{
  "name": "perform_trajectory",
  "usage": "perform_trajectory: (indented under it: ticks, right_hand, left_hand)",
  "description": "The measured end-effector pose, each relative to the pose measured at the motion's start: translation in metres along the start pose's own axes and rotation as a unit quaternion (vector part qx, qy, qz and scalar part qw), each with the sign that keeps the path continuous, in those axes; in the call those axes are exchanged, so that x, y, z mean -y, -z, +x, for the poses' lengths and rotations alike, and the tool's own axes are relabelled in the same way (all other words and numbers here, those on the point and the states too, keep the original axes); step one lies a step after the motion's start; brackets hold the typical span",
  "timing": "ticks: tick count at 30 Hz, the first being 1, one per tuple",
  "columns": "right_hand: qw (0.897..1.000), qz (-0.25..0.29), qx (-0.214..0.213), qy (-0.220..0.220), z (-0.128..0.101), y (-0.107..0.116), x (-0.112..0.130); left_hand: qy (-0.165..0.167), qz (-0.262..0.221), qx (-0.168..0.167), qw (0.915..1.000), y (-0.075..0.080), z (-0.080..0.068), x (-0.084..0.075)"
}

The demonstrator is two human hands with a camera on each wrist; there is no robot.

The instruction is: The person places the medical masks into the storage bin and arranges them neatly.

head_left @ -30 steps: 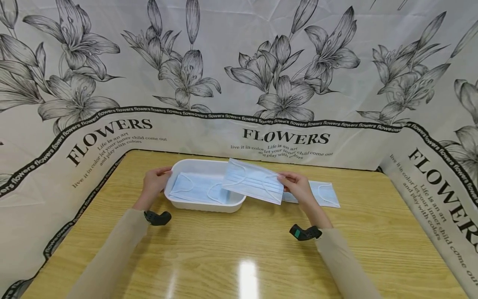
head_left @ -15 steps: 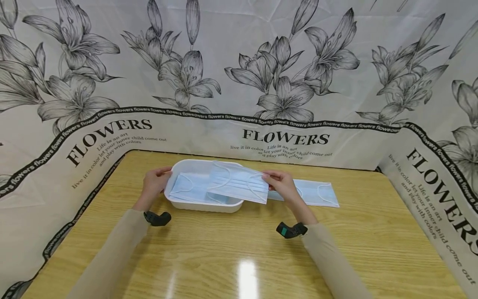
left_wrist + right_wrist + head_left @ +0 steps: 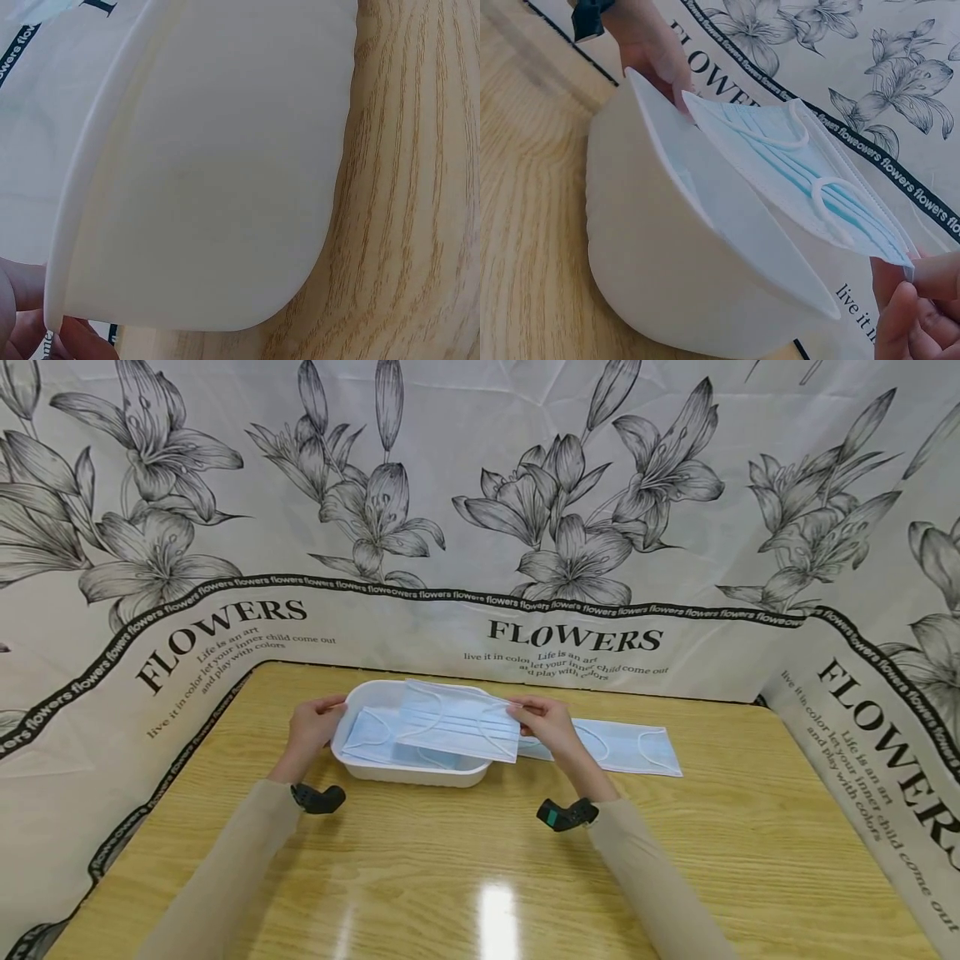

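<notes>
A white plastic basin [image 3: 416, 774] stands on the table, with a blue face mask [image 3: 369, 729] lying inside it. My left hand [image 3: 311, 735] grips the basin's left rim; in the left wrist view its fingers and thumb pinch that rim. My right hand [image 3: 551, 727] pinches the right end of another blue face mask [image 3: 457, 724], held over the basin with its ear loops facing up. The right wrist view shows this mask [image 3: 802, 172] above the basin's rim, its near end between thumb and fingers [image 3: 896, 319]. Behind the right hand, blue masks [image 3: 626, 745] lie flat on the table.
The wooden table [image 3: 420, 868] reaches toward me. A white curtain [image 3: 420, 635] printed with flowers and lettering stands behind the table and along both sides. Black wrist cameras [image 3: 567, 814] sit on both wrists.
My right hand has moved left with the pinched mask, bringing it from the basin's right edge to over its middle. More of the masks on the table shows. The left hand stays at the rim.
</notes>
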State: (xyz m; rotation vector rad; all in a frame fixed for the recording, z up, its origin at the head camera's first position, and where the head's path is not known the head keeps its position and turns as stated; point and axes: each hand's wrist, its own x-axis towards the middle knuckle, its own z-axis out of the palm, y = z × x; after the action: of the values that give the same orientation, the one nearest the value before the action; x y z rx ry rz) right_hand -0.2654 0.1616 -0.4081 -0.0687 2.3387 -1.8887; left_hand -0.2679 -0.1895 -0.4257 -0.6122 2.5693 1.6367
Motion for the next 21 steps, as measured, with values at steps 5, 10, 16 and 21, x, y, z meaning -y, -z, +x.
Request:
perform_trajectory:
  ticks: [5,10,16,21]
  right_hand:
    - [1.0,-0.006,0.01,0.008,0.006,-0.01,0.0]
    - [1.0,-0.003,0.011,0.012,0.01,-0.019,0.002]
    - [1.0,0.001,0.017,0.01,0.014,-0.031,0.005]
    - [1.0,0.011,0.022,-0.001,0.015,-0.039,0.009]
  left_hand:
    - [-0.001,-0.004,-0.001,1.0,-0.001,0.001,0.001]
    - [-0.004,-0.005,0.003,1.0,0.0,0.002,0.002]
    - [-0.004,-0.003,0.004,1.0,0.0,0.001,0.003]
    - [-0.007,-0.004,0.002,1.0,0.0,0.001,0.004]
